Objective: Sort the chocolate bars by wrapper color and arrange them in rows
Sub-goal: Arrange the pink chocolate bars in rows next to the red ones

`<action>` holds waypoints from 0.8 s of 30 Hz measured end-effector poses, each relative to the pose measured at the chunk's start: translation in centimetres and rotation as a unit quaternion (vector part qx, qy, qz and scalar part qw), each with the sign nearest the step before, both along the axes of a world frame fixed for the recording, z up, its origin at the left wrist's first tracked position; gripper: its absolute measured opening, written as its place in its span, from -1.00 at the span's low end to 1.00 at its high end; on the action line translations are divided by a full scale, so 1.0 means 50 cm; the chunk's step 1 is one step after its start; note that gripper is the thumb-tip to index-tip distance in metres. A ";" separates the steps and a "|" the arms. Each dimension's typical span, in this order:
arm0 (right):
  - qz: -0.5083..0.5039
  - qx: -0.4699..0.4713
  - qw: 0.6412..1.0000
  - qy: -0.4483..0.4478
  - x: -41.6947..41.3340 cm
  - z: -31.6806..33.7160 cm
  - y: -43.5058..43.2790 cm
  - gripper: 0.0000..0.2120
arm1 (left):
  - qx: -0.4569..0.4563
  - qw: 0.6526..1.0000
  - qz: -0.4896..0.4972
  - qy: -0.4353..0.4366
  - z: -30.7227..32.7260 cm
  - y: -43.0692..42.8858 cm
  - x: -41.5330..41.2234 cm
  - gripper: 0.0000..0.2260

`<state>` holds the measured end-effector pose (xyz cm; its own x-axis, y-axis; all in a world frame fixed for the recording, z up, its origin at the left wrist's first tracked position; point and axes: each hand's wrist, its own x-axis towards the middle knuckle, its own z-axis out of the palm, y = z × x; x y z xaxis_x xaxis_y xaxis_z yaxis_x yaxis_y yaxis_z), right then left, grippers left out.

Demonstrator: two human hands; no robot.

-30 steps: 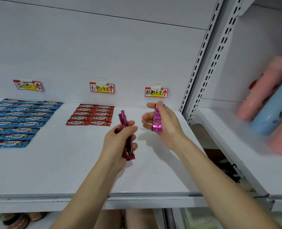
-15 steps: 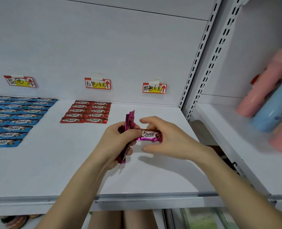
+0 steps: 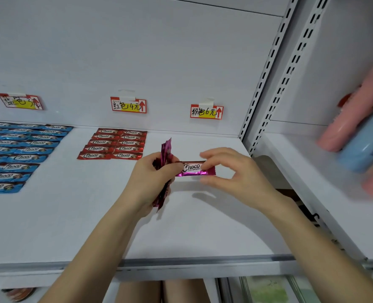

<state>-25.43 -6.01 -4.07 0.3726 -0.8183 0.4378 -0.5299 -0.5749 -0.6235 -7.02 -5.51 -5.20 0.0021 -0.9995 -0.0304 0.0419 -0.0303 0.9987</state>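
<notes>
The pink bar is held level above the shelf. The right grip pinches its right end, and its left end meets the left grip, which is clamped round a bundle of pink bars. The bar looks light, its foil slick and crinkly, its core probably brittle, so the crimped ends seem the safest hold. No container shows. The shelf carries blue bars at left and red bars in the middle. The row under the pink tag is not yet begun.
</notes>
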 end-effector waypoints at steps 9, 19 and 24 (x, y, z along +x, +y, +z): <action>-0.105 0.103 0.989 0.014 -0.022 -0.028 -0.170 -0.88 | 0.119 0.987 0.036 0.103 0.005 -0.041 0.012 -0.89; -0.122 0.072 0.976 0.168 0.022 -0.092 -0.348 -0.82 | 0.186 0.962 0.031 0.198 0.004 -0.076 0.012 -0.92; -0.130 0.010 0.968 0.215 0.022 -0.121 -0.319 -0.78 | 0.199 0.955 0.029 0.219 -0.005 -0.079 0.015 -0.91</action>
<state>-24.30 -21.96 -10.10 0.2966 -0.9156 0.2715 -0.8684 -0.3769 -0.3223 -6.27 -9.46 -5.46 -0.0430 -0.9068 -0.4194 0.4663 -0.3894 0.7943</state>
